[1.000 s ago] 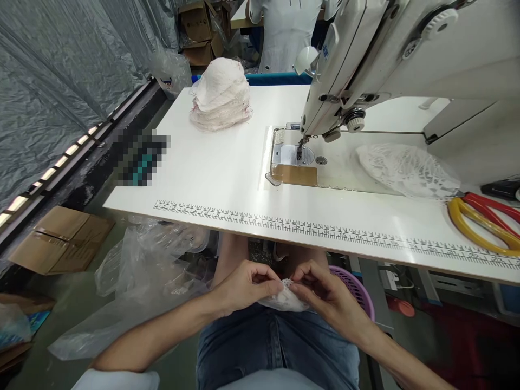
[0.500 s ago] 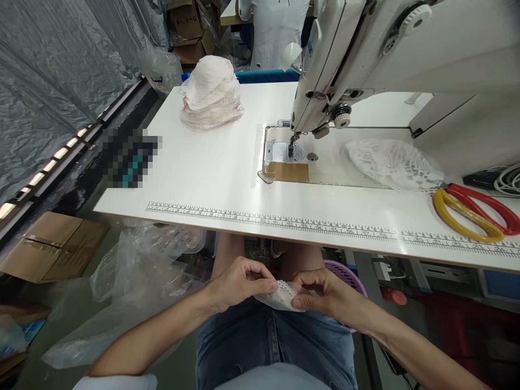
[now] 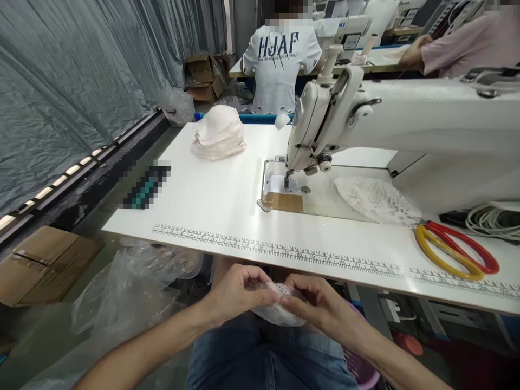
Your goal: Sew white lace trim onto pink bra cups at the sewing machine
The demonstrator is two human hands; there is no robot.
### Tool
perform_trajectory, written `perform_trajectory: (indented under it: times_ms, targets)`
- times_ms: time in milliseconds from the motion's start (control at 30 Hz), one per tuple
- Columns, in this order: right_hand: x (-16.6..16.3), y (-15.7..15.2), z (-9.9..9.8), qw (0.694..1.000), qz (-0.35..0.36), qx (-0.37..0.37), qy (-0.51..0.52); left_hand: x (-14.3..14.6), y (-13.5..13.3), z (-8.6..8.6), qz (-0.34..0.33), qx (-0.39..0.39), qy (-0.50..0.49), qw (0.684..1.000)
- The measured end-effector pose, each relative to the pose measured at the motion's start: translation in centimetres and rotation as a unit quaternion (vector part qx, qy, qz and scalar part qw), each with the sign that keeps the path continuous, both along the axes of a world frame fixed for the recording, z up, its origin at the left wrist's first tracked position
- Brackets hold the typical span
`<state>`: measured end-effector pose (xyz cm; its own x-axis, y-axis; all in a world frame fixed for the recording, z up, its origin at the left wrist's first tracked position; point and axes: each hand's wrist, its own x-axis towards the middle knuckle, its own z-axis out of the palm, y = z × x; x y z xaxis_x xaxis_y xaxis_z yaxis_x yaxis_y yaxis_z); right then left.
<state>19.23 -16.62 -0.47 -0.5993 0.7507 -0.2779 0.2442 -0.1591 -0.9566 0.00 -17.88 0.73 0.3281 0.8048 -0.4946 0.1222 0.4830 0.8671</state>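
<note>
Over my lap, a small white lace fabric piece (image 3: 280, 314) is pinched between both hands. My left hand (image 3: 244, 295) grips its left side with thumb and fingers; my right hand (image 3: 314, 300) is closed on its right side, and the two thumbs nearly meet. Beyond them stands a white sewing machine (image 3: 317, 124), its needle above the metal plate. Another white lace piece (image 3: 374, 197) lies on the machine bed at the right. A stack of pale fabric pieces (image 3: 219, 132) rests at the table's far left.
Red and yellow-handled scissors (image 3: 450, 252) lie at the right of the white table (image 3: 203, 200), which has a ruler printed along its front edge. Plastic bags (image 3: 134, 292) and a cardboard box (image 3: 44, 262) are on the floor at left. A person in a white shirt (image 3: 280, 65) sits ahead.
My view has tilted up, showing more of the room ahead. Both hands keep hold of the lace piece, and the thumbs have come closer together.
</note>
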Motion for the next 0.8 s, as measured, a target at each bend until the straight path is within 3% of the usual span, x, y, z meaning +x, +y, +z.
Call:
perform_trajectory:
  times_ms: [100,167,300,367,500,700,800]
  targets:
    - [-0.7,1.1,1.1,1.0,-0.009,0.009,0.026,-0.4,1.7,2.1,0.003,0.075,0.042,0.996]
    - [-0.9,2.5,1.8,0.999,-0.016,0.027,0.039,-0.8,4.1,3.7,-0.033,0.134,0.08,0.987]
    - [0.3,6.6,2.3,0.98,-0.031,0.186,-0.068,-0.8,11.8,5.6,-0.155,0.196,0.107,0.962]
    - [1.9,9.0,2.1,0.935,-0.04,0.304,-0.177,-0.2,15.8,5.3,-0.21,0.22,0.146,0.941]
    - [4.7,12.4,1.6,0.814,-0.047,0.499,-0.293,1.6,21.0,3.5,-0.229,0.246,0.225,0.915]
    - [4.5,15.2,1.1,0.689,0.089,0.683,-0.226,3.1,22.7,3.0,-0.281,0.256,0.262,0.887]
    - [4.2,15.9,0.8,0.667,0.093,0.707,-0.217,3.3,23.1,3.2,-0.315,0.269,0.276,0.867]
